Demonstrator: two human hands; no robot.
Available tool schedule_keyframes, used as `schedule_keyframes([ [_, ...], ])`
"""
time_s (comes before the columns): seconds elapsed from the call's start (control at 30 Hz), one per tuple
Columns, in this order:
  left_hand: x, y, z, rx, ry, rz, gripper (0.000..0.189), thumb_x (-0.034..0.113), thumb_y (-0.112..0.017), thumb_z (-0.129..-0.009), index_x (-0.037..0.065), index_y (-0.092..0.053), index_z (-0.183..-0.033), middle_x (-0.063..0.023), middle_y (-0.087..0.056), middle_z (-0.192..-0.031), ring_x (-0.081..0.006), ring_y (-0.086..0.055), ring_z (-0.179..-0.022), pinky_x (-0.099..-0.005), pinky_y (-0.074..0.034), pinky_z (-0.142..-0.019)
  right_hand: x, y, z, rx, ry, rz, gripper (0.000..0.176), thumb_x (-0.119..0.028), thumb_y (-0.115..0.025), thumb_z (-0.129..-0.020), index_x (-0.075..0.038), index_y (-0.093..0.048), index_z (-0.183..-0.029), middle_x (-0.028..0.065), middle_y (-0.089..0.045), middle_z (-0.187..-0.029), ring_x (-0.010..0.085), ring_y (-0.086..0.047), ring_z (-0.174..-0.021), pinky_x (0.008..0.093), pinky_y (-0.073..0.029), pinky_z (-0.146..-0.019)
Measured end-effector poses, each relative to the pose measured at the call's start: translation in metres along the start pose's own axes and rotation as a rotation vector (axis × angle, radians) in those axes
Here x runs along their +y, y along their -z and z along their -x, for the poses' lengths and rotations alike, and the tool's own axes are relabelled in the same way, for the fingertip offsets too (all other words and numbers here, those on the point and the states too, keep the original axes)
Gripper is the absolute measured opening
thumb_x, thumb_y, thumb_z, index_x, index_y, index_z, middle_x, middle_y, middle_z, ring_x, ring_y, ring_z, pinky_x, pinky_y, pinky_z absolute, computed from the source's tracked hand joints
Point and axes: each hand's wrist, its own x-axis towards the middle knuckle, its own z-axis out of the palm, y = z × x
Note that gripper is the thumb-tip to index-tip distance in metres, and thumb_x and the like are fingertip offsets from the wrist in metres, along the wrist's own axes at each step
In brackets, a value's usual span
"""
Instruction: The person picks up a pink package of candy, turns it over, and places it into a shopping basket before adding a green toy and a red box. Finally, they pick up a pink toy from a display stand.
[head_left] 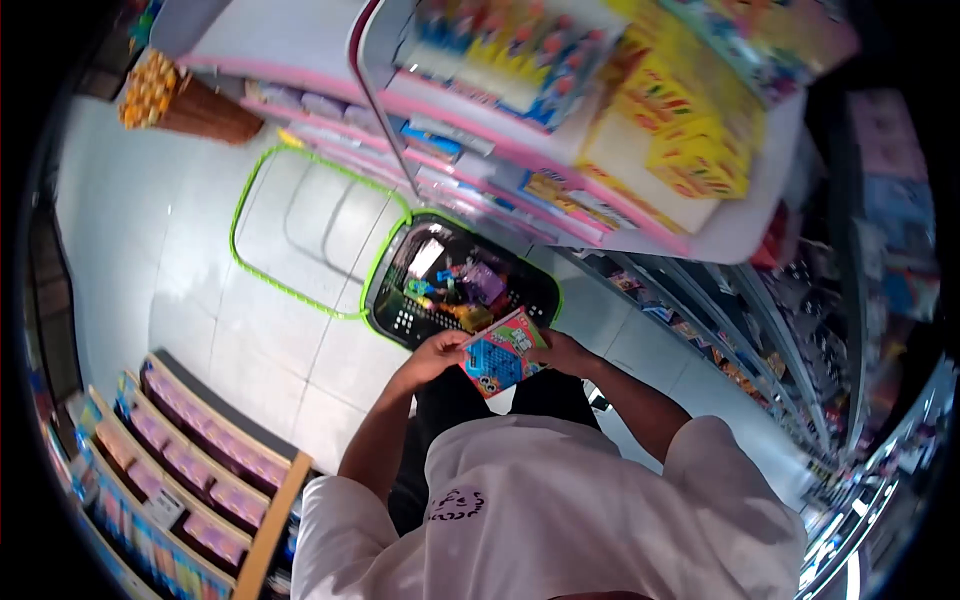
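A flat, colourful package (503, 356), red, blue and green with printed lettering, is held level in front of my waist. My left hand (440, 356) grips its left edge, fingers closed around it. On the opposite edge, my right hand (562, 354) also pinches the package. Just beyond it on the floor stands a black shopping basket (400, 285) with a green rim. Several small items lie inside, among them a purple packet (484, 283) and something yellow-brown (470, 316). The package overlaps the basket's near side and hides part of it.
The basket's green handle (236, 235) lies folded out over the tiled floor (260, 350). Ahead is a white-and-pink display shelf (640, 235) with yellow boxes (700, 130). A wooden-edged rack (275, 520) stands at left, dark shelving (740, 320) at right, and a brown cone-shaped object (205, 105) at far left.
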Motion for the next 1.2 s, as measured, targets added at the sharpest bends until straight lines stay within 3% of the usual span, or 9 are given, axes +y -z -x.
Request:
schedule_keyframes([
  [0.27, 0.089, -0.054, 0.023, -0.083, 0.216, -0.043, 0.044, 0.016, -0.06, -0.085, 0.007, -0.045, -0.125, -0.0059, -0.055, -0.116, -0.021, -0.054, -0.107, -0.032, -0.043, -0.09, -0.062, 0.03, 0.167, 0.473, 0.391, 0.25, 0.056, -0.031, -0.068, -0.076, -0.001, -0.048, -0.119, 0.0181, -0.059, -0.102, 0.0289, -0.057, -0.097, 0.0356, -0.044, -0.087],
  [0.43, 0.175, -0.206, -0.009, -0.206, -0.24, 0.121, 0.054, 0.004, -0.06, -0.081, 0.007, -0.037, -0.129, -0.0062, -0.054, -0.117, -0.0152, -0.053, -0.105, -0.0298, -0.045, -0.088, -0.086, 0.065, 0.287, 0.675, 0.584, 0.348, 0.065, -0.03, -0.07, -0.074, -0.003, -0.043, -0.127, 0.0203, -0.055, -0.112, 0.0328, -0.055, -0.103, 0.0372, -0.044, -0.088],
  [0.53, 0.193, -0.242, -0.041, -0.196, -0.212, -0.068, 0.049, -0.001, -0.063, -0.077, 0.005, -0.043, -0.121, -0.0046, -0.058, -0.105, -0.0131, -0.055, -0.098, -0.0268, -0.046, -0.085, -0.073, 0.09, 0.342, 0.808, 0.505, 0.221, 0.069, -0.023, -0.073, -0.072, -0.004, -0.04, -0.129, 0.018, -0.052, -0.119, 0.0276, -0.055, -0.107, 0.0342, -0.044, -0.089],
  [0.63, 0.235, -0.312, -0.04, -0.293, -0.302, -0.294, 0.048, -0.002, -0.064, -0.076, 0.004, -0.045, -0.118, -0.0043, -0.058, -0.102, -0.0126, -0.055, -0.097, -0.0268, -0.044, -0.086, -0.043, 0.111, 0.366, 0.94, 0.934, -0.295, 0.065, 0.0, -0.071, -0.07, -0.004, -0.041, -0.128, 0.0104, -0.054, -0.115, 0.0159, -0.053, -0.106, 0.0288, -0.047, -0.086],
  [0.8, 0.285, -0.41, -0.045, -0.244, -0.53, -0.63, 0.05, -0.003, -0.066, -0.074, 0.004, -0.045, -0.119, -0.0067, -0.056, -0.106, -0.0162, -0.054, -0.101, -0.0283, -0.041, -0.089, -0.024, 0.143, 0.415, 0.905, 1.185, -0.537, 0.059, 0.003, -0.07, -0.07, -0.001, -0.044, -0.123, 0.0096, -0.054, -0.115, 0.0162, -0.054, -0.104, 0.0283, -0.046, -0.085],
  [0.87, 0.309, -0.447, -0.038, -0.101, -0.929, -0.984, 0.052, -0.001, -0.067, -0.071, 0.004, -0.047, -0.118, -0.0106, -0.053, -0.114, -0.0222, -0.052, -0.108, -0.0304, -0.041, -0.091, -0.023, 0.159, 0.431, 1.009, 1.422, -0.349, 0.058, 0.002, -0.07, -0.069, -0.001, -0.046, -0.121, 0.0091, -0.055, -0.112, 0.0167, -0.054, -0.103, 0.0299, -0.044, -0.087],
  [1.0, 0.337, -0.484, -0.042, 0.08, -1.156, -1.082, 0.052, 0.002, -0.068, -0.068, 0.004, -0.05, -0.117, -0.0134, -0.05, -0.121, -0.0277, -0.049, -0.113, -0.033, -0.042, -0.091, -0.021, 0.192, 0.47, 1.404, 1.422, 0.29, 0.053, -0.009, -0.071, -0.065, -0.003, -0.054, -0.114, 0.013, -0.06, -0.109, 0.0236, -0.055, -0.101, 0.0353, -0.04, -0.088],
  [1.07, 0.35, -0.503, -0.039, 0.14, -1.475, -1.245, 0.051, 0.003, -0.067, -0.068, 0.005, -0.052, -0.117, -0.0136, -0.05, -0.123, -0.0299, -0.048, -0.115, -0.035, -0.043, -0.09, -0.023, 0.21, 0.476, 1.457, 1.503, 0.364, 0.053, -0.012, -0.071, -0.063, -0.002, -0.055, -0.112, 0.0143, -0.061, -0.109, 0.0273, -0.055, -0.1, 0.0365, -0.039, -0.087],
  [1.2, 0.355, -0.532, -0.041, 0.12, -1.484, -1.185, 0.047, 0.008, -0.068, -0.072, 0.005, -0.054, -0.116, -0.0132, -0.053, -0.118, -0.0288, -0.055, -0.107, -0.0344, -0.047, -0.085, -0.022, 0.233, 0.484, 1.553, 1.627, 0.474, 0.052, -0.012, -0.07, -0.065, 0.001, -0.053, -0.112, 0.0143, -0.06, -0.11, 0.0275, -0.055, -0.101, 0.0365, -0.04, -0.087],
])
